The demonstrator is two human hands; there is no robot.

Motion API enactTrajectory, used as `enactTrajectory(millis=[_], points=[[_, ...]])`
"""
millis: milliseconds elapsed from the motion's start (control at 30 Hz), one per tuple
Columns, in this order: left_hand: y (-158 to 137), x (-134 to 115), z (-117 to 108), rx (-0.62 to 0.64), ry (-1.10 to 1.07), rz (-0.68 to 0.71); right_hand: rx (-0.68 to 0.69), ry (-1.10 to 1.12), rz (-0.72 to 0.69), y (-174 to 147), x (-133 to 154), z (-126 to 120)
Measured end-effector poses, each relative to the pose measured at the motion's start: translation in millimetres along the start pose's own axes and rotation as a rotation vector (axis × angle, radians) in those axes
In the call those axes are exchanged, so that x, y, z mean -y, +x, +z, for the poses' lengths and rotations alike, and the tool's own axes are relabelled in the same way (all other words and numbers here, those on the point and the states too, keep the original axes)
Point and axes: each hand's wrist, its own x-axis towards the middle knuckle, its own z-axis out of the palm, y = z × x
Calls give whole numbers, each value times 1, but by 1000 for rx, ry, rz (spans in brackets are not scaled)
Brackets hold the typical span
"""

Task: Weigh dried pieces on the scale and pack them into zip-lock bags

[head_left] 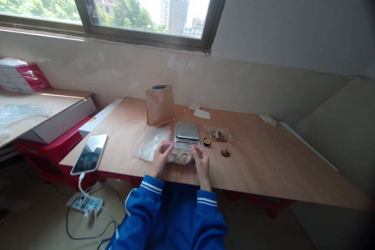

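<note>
Near the front edge of the table, my left hand [161, 155] and my right hand [201, 161] pinch the red-striped top of a clear zip bag [181, 158]. Pale and dark dried mushroom pieces show inside it. Just beyond the bag is a small digital scale [187, 130] with a bare metal plate. Two loose dried mushrooms lie to the right, one [207, 141] beside the scale and another [225, 151] farther right. Behind them rests a second filled clear bag [218, 133]. Flat clear bags [152, 140] lie left of the scale, partly behind my left hand.
An open brown paper pouch [159, 105] stands at the back. A phone [89, 154] with a white cable overhangs the left edge, above a power strip [85, 204] on the floor. A white card [202, 114] and crumpled scraps [267, 120] lie near the wall.
</note>
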Motion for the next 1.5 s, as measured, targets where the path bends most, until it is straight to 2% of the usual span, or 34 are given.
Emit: enactTrajectory(millis=[267, 500, 767, 1067, 1300, 1500], points=[[-2, -2, 2, 3, 19, 14, 17, -31, 4, 2, 1, -1], [-3, -7, 4, -33, 46, 35, -53, -90, -54, -1, 4, 3], [-1, -1, 6, -3, -7, 0, -82, -104, -73, -1, 5, 3], [-6, -5, 13, -12, -35, -39, -100, -62, -52, -2, 7, 4], [-5, -4, 12, -35, -29, -48, -13, -25, -35, 1, 3, 0], [-5, -1, 12, -10, -39, -56, -30, -11, -46, 0, 2, 0]])
